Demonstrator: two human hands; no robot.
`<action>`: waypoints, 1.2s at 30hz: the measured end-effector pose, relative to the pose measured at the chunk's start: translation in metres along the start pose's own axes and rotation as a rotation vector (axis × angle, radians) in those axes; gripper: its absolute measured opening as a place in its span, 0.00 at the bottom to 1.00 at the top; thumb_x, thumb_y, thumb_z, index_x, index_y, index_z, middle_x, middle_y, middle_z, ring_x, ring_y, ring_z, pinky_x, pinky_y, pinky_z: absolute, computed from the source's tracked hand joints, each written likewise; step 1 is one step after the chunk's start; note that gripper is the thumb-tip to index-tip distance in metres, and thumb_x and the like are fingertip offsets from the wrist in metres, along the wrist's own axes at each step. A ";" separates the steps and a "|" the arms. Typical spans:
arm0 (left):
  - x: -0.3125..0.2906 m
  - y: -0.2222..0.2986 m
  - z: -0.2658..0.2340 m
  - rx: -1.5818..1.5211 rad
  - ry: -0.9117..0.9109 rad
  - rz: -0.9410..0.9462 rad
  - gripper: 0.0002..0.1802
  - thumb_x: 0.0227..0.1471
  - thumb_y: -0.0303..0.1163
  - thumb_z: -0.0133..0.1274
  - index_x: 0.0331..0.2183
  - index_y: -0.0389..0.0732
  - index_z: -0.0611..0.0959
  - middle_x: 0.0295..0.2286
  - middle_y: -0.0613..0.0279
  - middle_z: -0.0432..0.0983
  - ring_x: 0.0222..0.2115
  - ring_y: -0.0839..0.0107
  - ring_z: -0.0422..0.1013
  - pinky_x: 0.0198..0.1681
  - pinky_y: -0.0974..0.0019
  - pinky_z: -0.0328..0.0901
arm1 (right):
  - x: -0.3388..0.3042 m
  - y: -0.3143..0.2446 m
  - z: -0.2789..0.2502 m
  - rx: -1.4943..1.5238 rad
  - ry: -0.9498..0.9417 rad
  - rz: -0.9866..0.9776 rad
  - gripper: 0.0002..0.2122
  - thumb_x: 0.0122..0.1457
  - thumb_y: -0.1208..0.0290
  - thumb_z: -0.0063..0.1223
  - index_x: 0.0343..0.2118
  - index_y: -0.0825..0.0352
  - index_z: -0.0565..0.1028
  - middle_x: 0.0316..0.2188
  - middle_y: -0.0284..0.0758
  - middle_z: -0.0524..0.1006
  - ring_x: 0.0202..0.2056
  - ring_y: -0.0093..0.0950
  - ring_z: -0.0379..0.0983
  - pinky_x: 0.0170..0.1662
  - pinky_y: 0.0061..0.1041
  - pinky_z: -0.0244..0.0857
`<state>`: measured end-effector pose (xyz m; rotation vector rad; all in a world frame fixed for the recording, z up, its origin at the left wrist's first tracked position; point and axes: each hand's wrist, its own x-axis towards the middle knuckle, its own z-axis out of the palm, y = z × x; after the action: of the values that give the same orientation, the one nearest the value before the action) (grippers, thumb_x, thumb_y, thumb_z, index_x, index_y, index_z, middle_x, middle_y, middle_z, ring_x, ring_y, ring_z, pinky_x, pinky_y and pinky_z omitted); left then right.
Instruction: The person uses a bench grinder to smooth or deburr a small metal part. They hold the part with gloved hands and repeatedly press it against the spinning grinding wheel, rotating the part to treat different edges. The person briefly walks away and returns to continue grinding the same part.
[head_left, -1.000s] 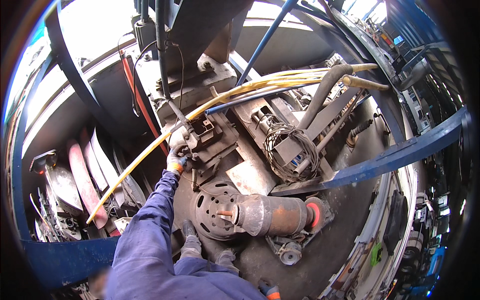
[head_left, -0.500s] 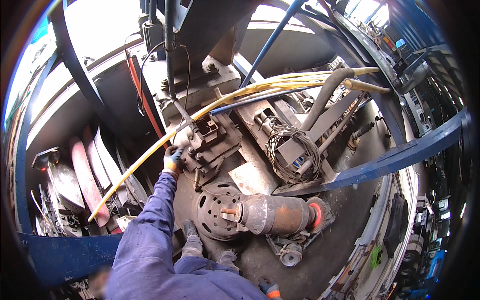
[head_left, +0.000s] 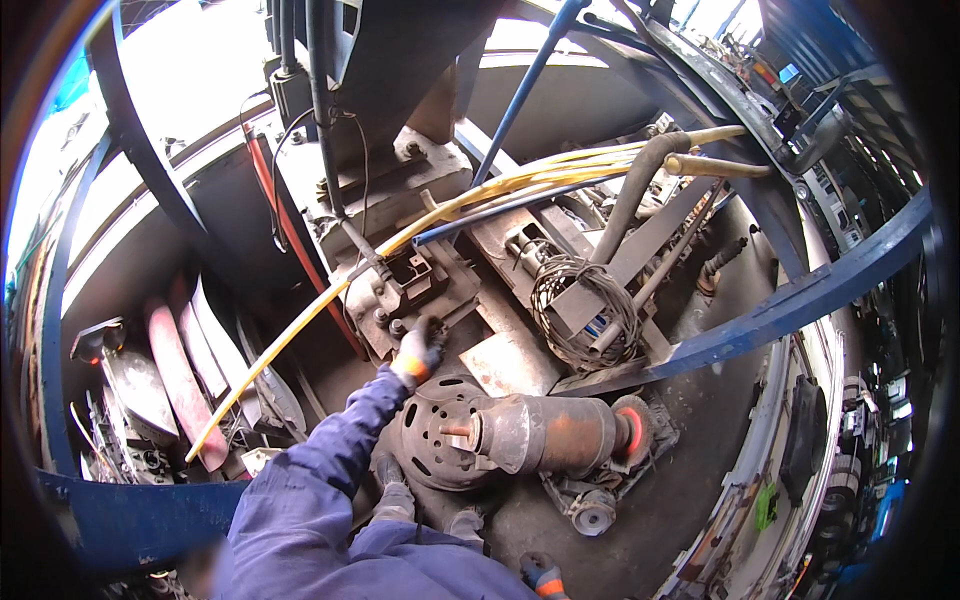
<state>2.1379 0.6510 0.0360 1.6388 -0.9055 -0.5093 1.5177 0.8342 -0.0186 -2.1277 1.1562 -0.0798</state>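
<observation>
One left hand [head_left: 423, 344] at the metal block [head_left: 452, 292], best kept light and steady; right hand [head_left: 539, 570] low; either's grip, I cannot tell

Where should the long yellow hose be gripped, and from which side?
Probably grip the yellow hose along its lower left stretch, left hand coming from the wearer's side: there it runs slim and single to an end, while rightward other yellow hoses crowd it.
</observation>
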 end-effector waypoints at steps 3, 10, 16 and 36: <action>0.037 0.013 0.034 0.380 0.057 0.079 0.19 0.49 0.23 0.49 0.46 0.38 0.72 0.40 0.40 0.73 0.41 0.44 0.72 0.44 0.52 0.68 | 0.006 -0.076 -0.032 0.432 -0.050 0.501 0.12 0.58 0.68 0.53 0.45 0.64 0.74 0.36 0.41 0.78 0.35 0.33 0.75 0.37 0.30 0.69; 0.086 -0.076 0.065 0.568 0.244 0.060 0.24 0.44 0.21 0.45 0.47 0.44 0.74 0.45 0.48 0.70 0.47 0.48 0.67 0.50 0.53 0.63 | -0.006 -0.144 -0.088 0.822 -0.012 1.047 0.11 0.59 0.63 0.56 0.41 0.60 0.75 0.23 0.29 0.74 0.22 0.21 0.68 0.25 0.24 0.63; 0.073 -0.086 0.063 0.391 0.278 0.207 0.26 0.35 0.19 0.53 0.42 0.42 0.73 0.42 0.48 0.69 0.46 0.45 0.66 0.51 0.53 0.63 | -0.007 -0.179 -0.104 0.886 0.189 1.032 0.06 0.60 0.61 0.54 0.35 0.56 0.75 0.17 0.26 0.69 0.17 0.20 0.62 0.20 0.21 0.55; 0.074 -0.068 0.055 0.537 0.389 0.079 0.25 0.43 0.24 0.54 0.48 0.41 0.75 0.46 0.46 0.71 0.48 0.46 0.67 0.52 0.53 0.63 | -0.006 -0.109 -0.107 1.291 0.174 0.948 0.09 0.59 0.69 0.55 0.38 0.68 0.73 0.26 0.37 0.76 0.26 0.29 0.75 0.29 0.32 0.72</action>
<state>2.1620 0.5637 -0.0335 2.0778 -0.8475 0.1286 1.5524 0.8187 0.1288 -0.3883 1.4897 -0.4334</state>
